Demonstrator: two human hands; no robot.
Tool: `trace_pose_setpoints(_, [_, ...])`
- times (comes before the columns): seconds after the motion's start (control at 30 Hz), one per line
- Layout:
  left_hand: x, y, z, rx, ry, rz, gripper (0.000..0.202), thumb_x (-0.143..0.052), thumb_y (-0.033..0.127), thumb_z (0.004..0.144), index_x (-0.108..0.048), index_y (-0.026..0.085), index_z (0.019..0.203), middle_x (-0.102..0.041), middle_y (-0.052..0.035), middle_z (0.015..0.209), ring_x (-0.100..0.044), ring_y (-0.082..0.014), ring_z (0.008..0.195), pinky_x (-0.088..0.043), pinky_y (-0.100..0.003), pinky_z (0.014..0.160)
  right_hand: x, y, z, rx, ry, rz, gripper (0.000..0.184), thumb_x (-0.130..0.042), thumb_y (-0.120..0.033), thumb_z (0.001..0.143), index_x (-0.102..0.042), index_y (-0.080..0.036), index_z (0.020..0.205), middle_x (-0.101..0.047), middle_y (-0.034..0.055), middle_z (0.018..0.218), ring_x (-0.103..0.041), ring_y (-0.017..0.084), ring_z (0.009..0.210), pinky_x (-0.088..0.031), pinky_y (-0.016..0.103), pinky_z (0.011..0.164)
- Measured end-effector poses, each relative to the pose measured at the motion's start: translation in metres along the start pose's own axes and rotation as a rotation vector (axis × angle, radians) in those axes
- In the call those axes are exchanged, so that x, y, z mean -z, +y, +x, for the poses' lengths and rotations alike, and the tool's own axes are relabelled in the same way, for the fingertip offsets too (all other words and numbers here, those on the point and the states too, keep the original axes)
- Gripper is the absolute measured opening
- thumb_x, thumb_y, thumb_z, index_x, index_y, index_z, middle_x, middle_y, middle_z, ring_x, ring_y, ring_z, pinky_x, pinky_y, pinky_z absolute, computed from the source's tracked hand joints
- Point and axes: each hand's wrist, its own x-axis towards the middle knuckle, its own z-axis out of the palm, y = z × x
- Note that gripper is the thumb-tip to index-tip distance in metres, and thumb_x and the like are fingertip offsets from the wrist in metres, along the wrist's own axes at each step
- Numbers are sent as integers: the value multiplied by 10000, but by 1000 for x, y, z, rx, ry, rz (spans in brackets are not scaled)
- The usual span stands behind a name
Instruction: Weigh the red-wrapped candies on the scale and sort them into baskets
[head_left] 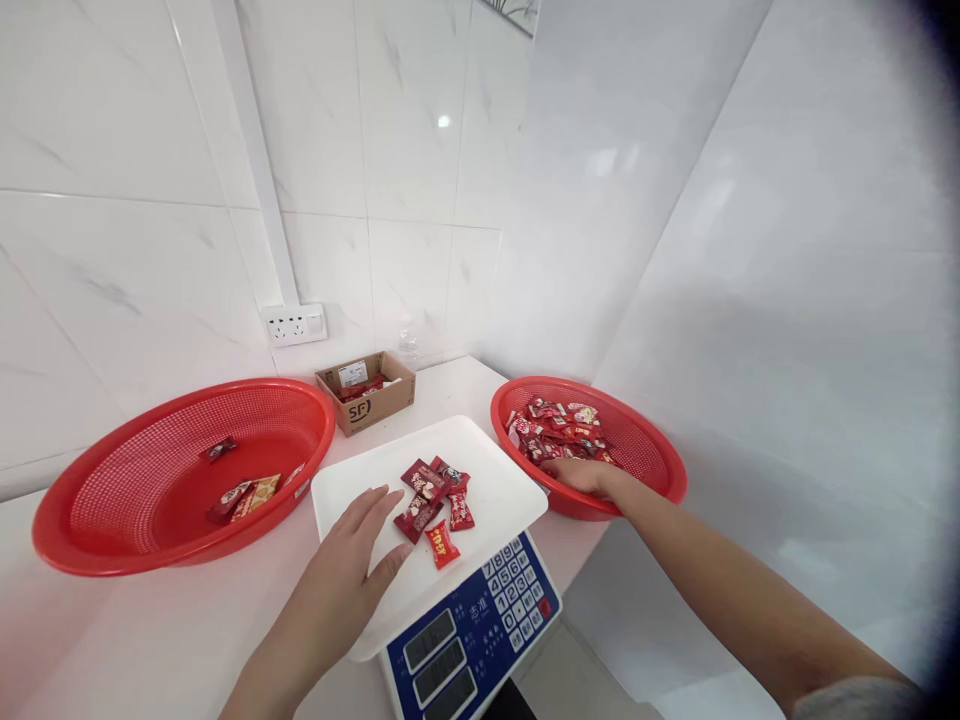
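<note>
My left hand [356, 560] is over the left side of a white weighing pan [487, 500], its fingers apart and nothing in them. Its fingertips are close to several wrapped candies [426, 480] in dark red and bright red wrappers, lying in a loose group on the pan. My right hand [577, 476] reaches over the near rim into the right red plastic basket [652, 450]. Wrapped candies [559, 425] are heaped there, and my right fingertips are hidden among them. Below the pan shows the blue keypad and display panel [472, 630] of the scale.
A larger red basket [187, 400] at left holds a few packets [255, 495]. Behind the pan, a small cardboard box [382, 405] contains red packets, with a clear plastic bottle [409, 340] beside it. A wall socket [294, 324] and tiled walls bound the white table [457, 380].
</note>
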Motion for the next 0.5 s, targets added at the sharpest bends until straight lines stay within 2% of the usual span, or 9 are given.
trace_pose_setpoints(0.07, [-1, -1, 0, 4, -4, 3, 478, -330, 468, 882, -354, 347, 1344, -320, 15, 1459, -268, -216, 1344, -314, -454, 1061, 2, 3, 3, -34, -100, 17, 218, -593, -192, 653, -701, -213, 842, -707, 63, 925, -646, 249, 842, -483, 363, 758])
trace_pose_setpoints(0.17, [-1, -1, 1, 4, -6, 6, 479, -331, 469, 881, -356, 343, 1343, -316, 14, 1460, -263, -216, 1346, -312, -451, 1064, 4, 6, 4, -75, -164, 46, 303, -589, -222, 671, -673, -213, 962, -681, 74, 1029, -628, 261, 918, -473, 375, 793])
trace_pose_setpoints(0.37, [-1, -1, 1, 3, -4, 3, 490, -330, 472, 880, -341, 340, 1352, -320, 12, 1458, -276, -213, 1340, -312, -447, 1065, 2, 7, 6, -83, -165, 114, 203, -590, -239, 682, -661, -192, 866, -681, 83, 979, -617, 260, 912, -466, 376, 797])
trace_pose_setpoints(0.5, [-1, -1, 2, 11, -12, 4, 492, -325, 481, 879, -335, 347, 1352, -308, 19, 1461, -276, -206, 1339, -309, -446, 1067, 1, 3, 4, -61, -146, 201, 239, -551, -253, 722, -629, -183, 937, -674, 85, 996, -627, 227, 864, -490, 352, 749])
